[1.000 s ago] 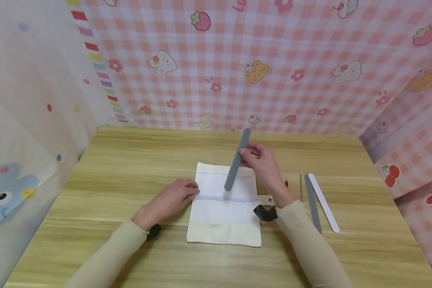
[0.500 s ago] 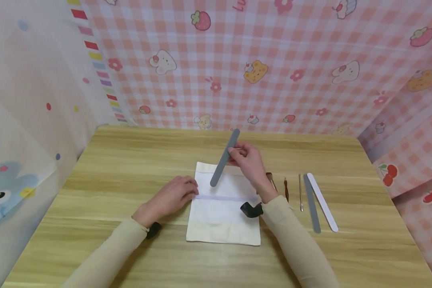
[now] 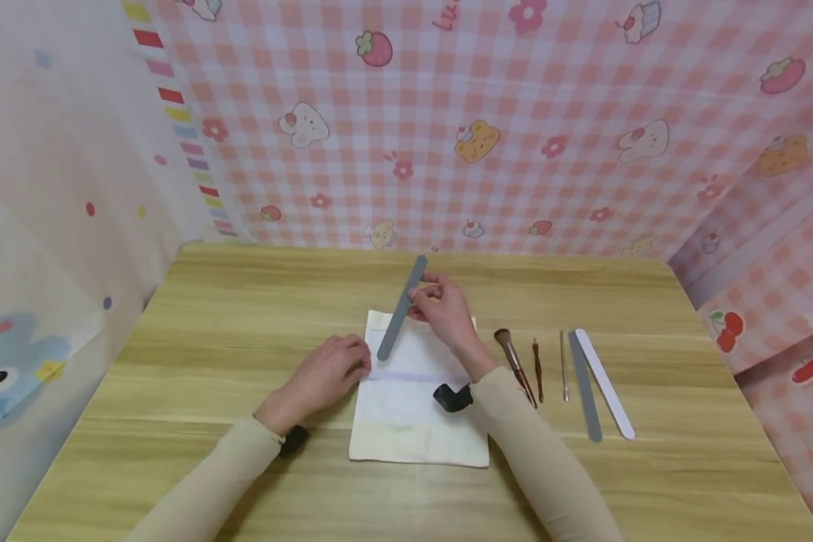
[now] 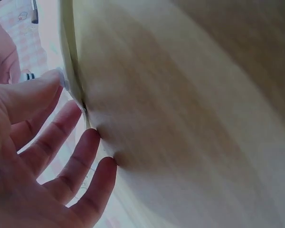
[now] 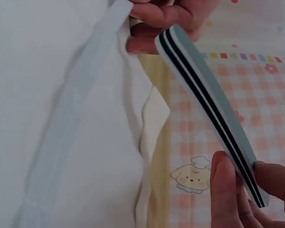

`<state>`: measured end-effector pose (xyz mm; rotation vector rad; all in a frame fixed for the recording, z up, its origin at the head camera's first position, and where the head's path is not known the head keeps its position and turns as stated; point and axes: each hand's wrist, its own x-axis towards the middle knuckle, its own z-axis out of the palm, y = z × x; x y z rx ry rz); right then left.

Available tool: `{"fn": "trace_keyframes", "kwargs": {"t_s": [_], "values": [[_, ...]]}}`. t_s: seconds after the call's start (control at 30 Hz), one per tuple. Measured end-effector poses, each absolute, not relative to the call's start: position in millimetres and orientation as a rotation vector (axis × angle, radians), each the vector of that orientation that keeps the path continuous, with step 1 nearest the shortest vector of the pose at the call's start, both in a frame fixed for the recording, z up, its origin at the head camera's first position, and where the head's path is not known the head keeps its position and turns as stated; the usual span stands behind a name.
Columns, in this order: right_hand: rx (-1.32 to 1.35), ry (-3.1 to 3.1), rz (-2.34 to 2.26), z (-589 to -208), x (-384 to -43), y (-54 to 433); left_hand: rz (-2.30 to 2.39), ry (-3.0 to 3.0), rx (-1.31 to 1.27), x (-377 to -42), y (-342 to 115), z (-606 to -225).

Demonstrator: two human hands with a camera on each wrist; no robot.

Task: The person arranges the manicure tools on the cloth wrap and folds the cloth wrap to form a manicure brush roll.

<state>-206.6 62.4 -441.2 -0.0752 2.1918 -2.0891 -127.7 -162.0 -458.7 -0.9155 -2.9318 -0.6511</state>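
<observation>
A white cloth pouch lies unfolded on the table, with a pale blue strip across it. My left hand pinches its left edge near the strip's end; in the left wrist view the thumb rests on that edge and the other fingertips touch the tabletop. Over the pouch's upper half, my right hand holds a grey nail file between thumb and fingers. The file tilts, its lower end above the left part of the pouch. Dark and light layers show along the file's side in the right wrist view.
Right of the pouch, on the wooden table, lie a brush, a thin brown-handled tool, a slim metal stick, another grey file and a white file. A pink checked cloth hangs behind.
My right hand has moved left across the pouch with the nail file, uncovering the brush and brown-handled tool. The left hand has stayed at the pouch's edge.
</observation>
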Motion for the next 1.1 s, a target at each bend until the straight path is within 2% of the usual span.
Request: {"fn": "trace_keyframes", "kwargs": {"t_s": [0.37, 1.1], "values": [[-0.199, 2.194, -1.974, -455, -208, 56, -0.666, -2.892, -0.953, -129, -162, -459], [-0.225, 2.092, -1.877, -465, -210, 50, -0.764, -2.865, -0.974, -130, -167, -458]]}}
